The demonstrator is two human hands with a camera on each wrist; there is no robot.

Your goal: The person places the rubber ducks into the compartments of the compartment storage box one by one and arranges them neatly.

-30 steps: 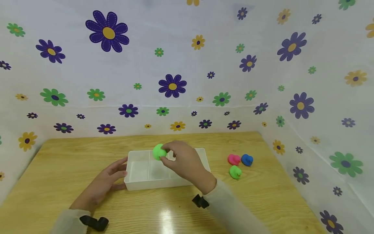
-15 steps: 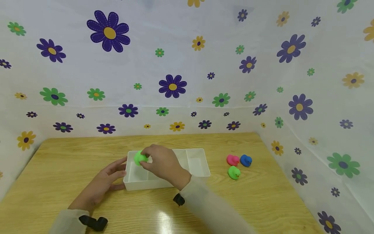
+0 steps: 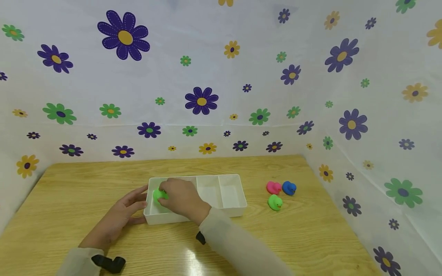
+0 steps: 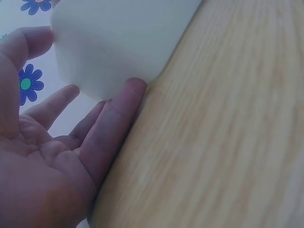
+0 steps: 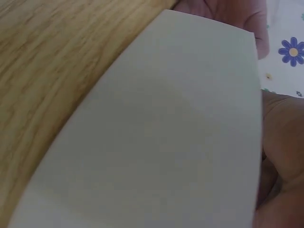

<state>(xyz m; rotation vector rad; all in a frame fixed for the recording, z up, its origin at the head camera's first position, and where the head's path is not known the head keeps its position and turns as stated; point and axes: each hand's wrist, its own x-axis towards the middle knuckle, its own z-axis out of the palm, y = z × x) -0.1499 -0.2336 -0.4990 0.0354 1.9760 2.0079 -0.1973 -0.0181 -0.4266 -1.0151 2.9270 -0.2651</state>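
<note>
A white divided box [image 3: 238, 211] stands on the table. My right hand [image 3: 183, 197] reaches down into its left end compartment and pinches a green rubber duck [image 3: 159, 195] between thumb and fingers. Much of the duck is hidden behind the hand in the head view. In the right wrist view the box's wall [image 5: 152, 123] covers the fingertips and the duck. My left hand [image 3: 126, 211] rests its fairly straight fingers against the box's left end. The left wrist view shows those fingers [image 4: 114, 121] touching the box's outer wall [image 4: 118, 47].
To the right of the box sit a pink rubber duck [image 3: 274, 188], a blue rubber duck [image 3: 289, 188] and another green duck [image 3: 275, 202], close together on the wooden table [image 3: 304, 234]. A flower-print sheet [image 3: 172, 76] hangs behind the table and along its right side.
My right hand has moved left over the box and lowered the green duck into the left end compartment. The left hand stays against the box, and the ducks on the table have not moved.
</note>
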